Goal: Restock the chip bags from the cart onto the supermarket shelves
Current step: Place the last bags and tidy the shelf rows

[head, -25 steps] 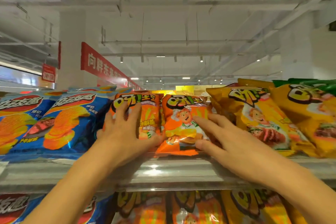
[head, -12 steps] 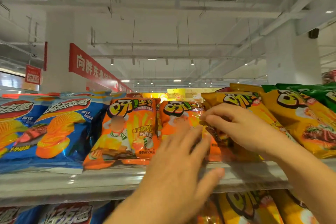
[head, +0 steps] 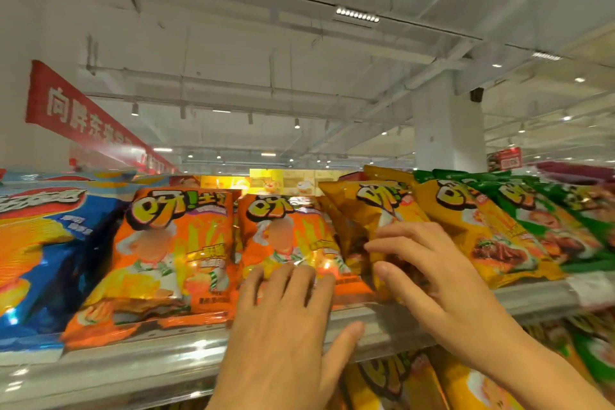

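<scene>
Head view, frame centre: our left hand (head: 283,319) lies flat, fingers spread, on an orange bag (head: 289,243); our right hand (head: 429,273) pinches a yellow bag (head: 376,210) on the shelf (head: 133,363).

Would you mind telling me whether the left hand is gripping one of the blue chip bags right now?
No, the left hand lies with straight fingers on the right-hand orange chip bag, well away from the blue chip bags.
</scene>
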`<state>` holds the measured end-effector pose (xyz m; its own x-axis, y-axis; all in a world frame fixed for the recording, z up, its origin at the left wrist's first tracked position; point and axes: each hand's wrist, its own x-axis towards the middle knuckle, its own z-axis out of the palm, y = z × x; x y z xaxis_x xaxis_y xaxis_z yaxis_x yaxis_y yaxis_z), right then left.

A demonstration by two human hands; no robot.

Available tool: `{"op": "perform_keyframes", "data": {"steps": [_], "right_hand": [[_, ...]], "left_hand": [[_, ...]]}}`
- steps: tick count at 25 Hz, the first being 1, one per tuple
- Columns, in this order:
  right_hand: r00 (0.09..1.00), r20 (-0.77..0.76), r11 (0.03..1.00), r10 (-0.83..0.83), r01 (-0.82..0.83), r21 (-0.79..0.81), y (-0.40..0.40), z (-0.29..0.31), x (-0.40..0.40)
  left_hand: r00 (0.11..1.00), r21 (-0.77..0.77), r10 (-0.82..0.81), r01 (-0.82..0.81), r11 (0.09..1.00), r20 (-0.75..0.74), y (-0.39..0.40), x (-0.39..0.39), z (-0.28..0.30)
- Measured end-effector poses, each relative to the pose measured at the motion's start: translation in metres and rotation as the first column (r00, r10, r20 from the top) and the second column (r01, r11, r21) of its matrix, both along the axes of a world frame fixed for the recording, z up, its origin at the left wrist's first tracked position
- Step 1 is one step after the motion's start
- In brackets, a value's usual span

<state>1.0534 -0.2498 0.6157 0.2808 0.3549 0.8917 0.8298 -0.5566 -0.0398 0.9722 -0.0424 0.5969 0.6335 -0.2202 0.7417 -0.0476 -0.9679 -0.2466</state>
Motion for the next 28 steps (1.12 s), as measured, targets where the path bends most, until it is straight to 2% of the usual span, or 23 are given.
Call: {"op": "perform_keyframes", "data": {"steps": [2, 3, 6, 9, 11, 13, 15, 18, 23, 26, 28], "right_hand": [[0.983, 0.011, 0.982, -0.185, 0.185, -0.023, -0.024, -0.005, 0.006], [0.975, -0.039, 0.974, -0.221, 0.218, -0.063, -0.033, -0.006, 0.010], [0.974, -0.182, 0.988, -0.132, 0.114, -0.107, -0.053, 0.008, 0.026], [0.993, -0.104, 0.991, -0.056, 0.043, -0.124, -0.070, 0.055, 0.048], [0.999, -0.050, 0.934, -0.002, -0.016, -0.357, -0.068, 0.085, 0.069], [0.996, -0.028, 0.797, -0.087, 0.052, -0.601, -0.049, 0.093, 0.092], [0.985, -0.027, 0.702, -0.170, 0.101, -0.705, -0.035, 0.089, 0.108], [0.990, -0.022, 0.690, -0.138, 0.080, -0.720, -0.036, 0.090, 0.115], [0.997, -0.003, 0.721, -0.080, 0.056, -0.691, -0.065, 0.096, 0.114], [0.995, -0.088, 0.872, 0.046, -0.083, -0.482, -0.089, 0.108, 0.119], [0.987, -0.155, 0.938, 0.037, -0.088, -0.336, -0.107, 0.124, 0.124]], "left_hand": [[0.999, -0.011, 0.000, 0.000, 1.000, 0.038, -0.014, 0.007, 0.001], [0.998, -0.008, -0.028, 0.029, 1.000, 0.058, -0.025, 0.011, 0.002], [0.988, 0.026, -0.136, 0.134, 0.991, 0.071, -0.059, 0.028, 0.003], [0.989, 0.010, -0.144, 0.144, 0.990, -0.022, -0.101, 0.047, 0.001], [0.992, -0.064, -0.099, 0.095, 0.993, -0.072, -0.125, 0.065, -0.004], [0.996, -0.076, 0.026, -0.032, 0.997, -0.080, -0.135, 0.074, -0.010], [0.995, -0.096, 0.097, -0.100, 0.990, -0.033, -0.141, 0.068, -0.015], [0.987, -0.138, 0.137, -0.125, 0.983, 0.082, -0.149, 0.066, -0.020], [0.979, -0.234, 0.190, -0.170, 0.957, 0.068, -0.172, 0.073, -0.006], [0.980, -0.366, 0.197, -0.184, 0.912, 0.000, -0.169, 0.087, 0.007], [0.980, -0.491, 0.186, -0.196, 0.849, -0.069, -0.165, 0.099, 0.025]]}}
